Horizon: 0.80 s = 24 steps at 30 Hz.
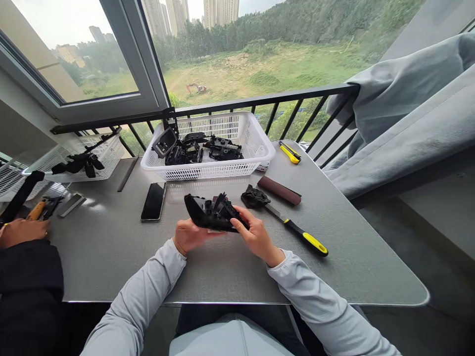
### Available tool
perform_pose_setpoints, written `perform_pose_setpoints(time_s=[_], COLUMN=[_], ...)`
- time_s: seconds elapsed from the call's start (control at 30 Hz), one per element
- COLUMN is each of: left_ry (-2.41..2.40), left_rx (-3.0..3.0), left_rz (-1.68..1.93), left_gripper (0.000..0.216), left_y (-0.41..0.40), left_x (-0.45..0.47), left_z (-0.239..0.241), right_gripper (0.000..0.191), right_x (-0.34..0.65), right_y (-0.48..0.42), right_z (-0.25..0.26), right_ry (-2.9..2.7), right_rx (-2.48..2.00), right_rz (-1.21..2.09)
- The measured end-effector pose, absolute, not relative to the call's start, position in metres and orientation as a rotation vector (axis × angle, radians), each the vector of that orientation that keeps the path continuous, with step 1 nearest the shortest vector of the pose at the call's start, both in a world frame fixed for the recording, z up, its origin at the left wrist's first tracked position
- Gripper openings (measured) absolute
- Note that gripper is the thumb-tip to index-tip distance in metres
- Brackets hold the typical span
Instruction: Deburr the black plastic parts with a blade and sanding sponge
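Above the grey table, a black molded plastic part (208, 212) with clips and raised ribs is held between both hands. My right hand (256, 235) grips its right end, thumb on top. My left hand (193, 236) lies beneath its left side, supporting it, with the fingers partly hidden and slightly blurred. To the right lies a tool with a flat metal blade and a black-yellow handle (306, 238); a crumpled black cloth (255, 197) touches its blade end. Behind these rests a curled brown sheet (279, 190), looking like sandpaper.
A white plastic basket (208, 171) of black parts stands at the back. A phone (153, 201), a yellow utility knife (290, 153) and a metal strip (127, 174) lie around. At left, a co-worker's hand (25, 232) is near another basket (111, 160).
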<state>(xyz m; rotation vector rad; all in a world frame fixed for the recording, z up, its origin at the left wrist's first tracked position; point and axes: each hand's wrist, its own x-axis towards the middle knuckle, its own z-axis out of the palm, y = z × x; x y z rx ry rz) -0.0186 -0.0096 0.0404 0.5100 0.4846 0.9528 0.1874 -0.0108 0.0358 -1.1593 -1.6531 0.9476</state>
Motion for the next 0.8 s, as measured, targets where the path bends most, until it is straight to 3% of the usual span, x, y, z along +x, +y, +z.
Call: perform_pose_setpoints(time_s=[0.27,0.43,0.8], left_ry=[0.399,0.469,0.611], left_rx=[0.298,0.380,0.487], left_rz=[0.697,0.716,0.954], left_gripper=[0.070,0.041,0.044], left_y=[-0.006,-0.010,-0.010], left_x=[-0.025,-0.025,-0.009], left_z=[0.038,0.028,0.028], right_gripper=[0.037,0.036,0.034], right_x=[0.188,0.188,0.190], right_y=[-0.015,-0.014,-0.015], right_z=[0.037,0.035,0.034], right_ry=[-1.749,-1.861,-1.618], right_rx=[-1.055,-0.988,-1.172], right_rz=[0.948,0.779,0.443])
